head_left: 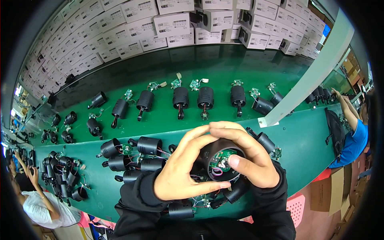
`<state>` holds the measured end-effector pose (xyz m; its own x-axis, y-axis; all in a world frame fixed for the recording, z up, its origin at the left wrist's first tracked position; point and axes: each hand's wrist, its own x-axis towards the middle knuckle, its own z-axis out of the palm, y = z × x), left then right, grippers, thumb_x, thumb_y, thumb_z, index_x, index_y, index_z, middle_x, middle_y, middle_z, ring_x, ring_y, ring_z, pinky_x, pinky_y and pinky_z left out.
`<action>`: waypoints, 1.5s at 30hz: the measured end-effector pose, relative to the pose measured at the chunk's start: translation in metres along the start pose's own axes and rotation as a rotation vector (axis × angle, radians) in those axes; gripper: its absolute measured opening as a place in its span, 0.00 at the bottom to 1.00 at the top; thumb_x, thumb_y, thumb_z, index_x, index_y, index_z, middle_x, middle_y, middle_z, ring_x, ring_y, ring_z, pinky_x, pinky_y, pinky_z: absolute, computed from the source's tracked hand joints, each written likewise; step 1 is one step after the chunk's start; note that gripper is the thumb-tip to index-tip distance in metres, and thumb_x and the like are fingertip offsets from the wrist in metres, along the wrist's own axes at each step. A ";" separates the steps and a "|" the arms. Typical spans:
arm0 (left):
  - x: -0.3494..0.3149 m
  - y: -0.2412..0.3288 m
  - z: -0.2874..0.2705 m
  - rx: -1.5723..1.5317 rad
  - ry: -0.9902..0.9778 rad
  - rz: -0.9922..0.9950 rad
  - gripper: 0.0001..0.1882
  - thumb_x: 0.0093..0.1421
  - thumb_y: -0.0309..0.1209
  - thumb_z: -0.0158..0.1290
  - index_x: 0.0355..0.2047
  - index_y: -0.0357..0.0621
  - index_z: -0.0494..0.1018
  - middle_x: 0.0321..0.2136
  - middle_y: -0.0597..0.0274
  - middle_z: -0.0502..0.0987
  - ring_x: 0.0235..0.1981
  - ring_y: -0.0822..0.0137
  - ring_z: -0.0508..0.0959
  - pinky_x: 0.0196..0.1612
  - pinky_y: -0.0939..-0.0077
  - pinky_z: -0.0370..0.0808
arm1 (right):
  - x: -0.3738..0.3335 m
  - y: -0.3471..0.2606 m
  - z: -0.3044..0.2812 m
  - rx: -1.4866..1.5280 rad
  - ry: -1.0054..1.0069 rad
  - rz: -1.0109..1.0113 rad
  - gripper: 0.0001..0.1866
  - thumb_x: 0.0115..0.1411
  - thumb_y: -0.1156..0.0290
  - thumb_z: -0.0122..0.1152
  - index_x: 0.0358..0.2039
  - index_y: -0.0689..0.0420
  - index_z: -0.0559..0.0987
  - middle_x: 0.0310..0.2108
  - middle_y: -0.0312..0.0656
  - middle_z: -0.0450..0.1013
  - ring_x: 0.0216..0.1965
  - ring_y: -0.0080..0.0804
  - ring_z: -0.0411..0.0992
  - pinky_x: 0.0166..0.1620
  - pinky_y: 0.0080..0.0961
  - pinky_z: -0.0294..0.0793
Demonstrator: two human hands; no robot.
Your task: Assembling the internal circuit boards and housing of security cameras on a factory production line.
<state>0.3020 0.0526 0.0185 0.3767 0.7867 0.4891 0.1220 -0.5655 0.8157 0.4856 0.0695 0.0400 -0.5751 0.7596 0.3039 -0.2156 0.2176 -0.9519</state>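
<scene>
Between both hands I grip a black cylindrical housing [229, 176], its open end facing up toward me. Inside it sits a green circuit board [219, 159], with a loop of pinkish wire beside it. My left hand [176, 172] wraps the housing's left side, its thumb lying along the near edge. Around the right side curls my right hand [258, 164], its thumb reaching over the rim onto the board. The fingertips of both hands meet at the far side. Below them, partly hidden, lie more black housings [236, 191] with wires and boards.
Several black housings [149, 145] lie left of my hands. A row of them [181, 98], with boards attached, stands along the raised green shelf [160, 124]. White boxes [172, 25] are stacked behind. A pale post [308, 72] slants at right. Co-workers [46, 208] sit on either side.
</scene>
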 end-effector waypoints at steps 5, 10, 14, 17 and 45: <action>-0.004 0.013 -0.009 -0.042 0.013 -0.057 0.41 0.41 0.33 0.67 0.54 0.37 0.61 0.53 0.50 0.61 0.50 0.57 0.68 0.46 0.70 0.70 | 0.000 -0.011 0.005 -0.174 0.023 -0.008 0.26 0.60 0.67 0.45 0.56 0.68 0.62 0.60 0.50 0.52 0.58 0.40 0.55 0.58 0.35 0.57; -0.001 0.010 -0.057 0.208 0.150 -0.152 0.38 0.42 0.27 0.65 0.54 0.37 0.60 0.52 0.51 0.62 0.50 0.58 0.69 0.53 0.67 0.67 | 0.004 0.001 0.013 -0.029 0.091 0.021 0.25 0.60 0.67 0.47 0.56 0.67 0.62 0.59 0.51 0.52 0.57 0.39 0.55 0.57 0.35 0.58; 0.026 -0.072 -0.134 0.489 0.386 -0.181 0.34 0.46 0.37 0.62 0.50 0.37 0.63 0.46 0.51 0.66 0.43 0.57 0.71 0.46 0.69 0.70 | 0.006 0.003 0.015 -0.212 0.037 0.008 0.22 0.59 0.70 0.50 0.53 0.66 0.66 0.56 0.50 0.54 0.55 0.38 0.57 0.56 0.33 0.59; 0.037 -0.136 -0.212 0.987 0.463 -0.115 0.34 0.45 0.40 0.61 0.50 0.38 0.63 0.47 0.51 0.66 0.44 0.52 0.71 0.47 0.67 0.70 | 0.011 -0.011 0.020 -0.283 -0.079 -0.004 0.20 0.59 0.72 0.50 0.51 0.65 0.67 0.55 0.49 0.56 0.54 0.38 0.58 0.55 0.33 0.59; 0.075 -0.163 -0.191 1.490 0.133 -0.849 0.34 0.46 0.61 0.50 0.44 0.46 0.73 0.45 0.52 0.71 0.52 0.46 0.65 0.52 0.57 0.63 | -0.115 -0.068 -0.037 -0.190 0.164 0.250 0.12 0.60 0.79 0.50 0.44 0.64 0.72 0.43 0.43 0.67 0.37 0.28 0.68 0.43 0.20 0.67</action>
<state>0.1351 0.2508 -0.0193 -0.3027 0.9343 0.1884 0.9419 0.3235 -0.0905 0.5959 -0.0102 0.0680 -0.4541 0.8886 0.0651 0.0757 0.1113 -0.9909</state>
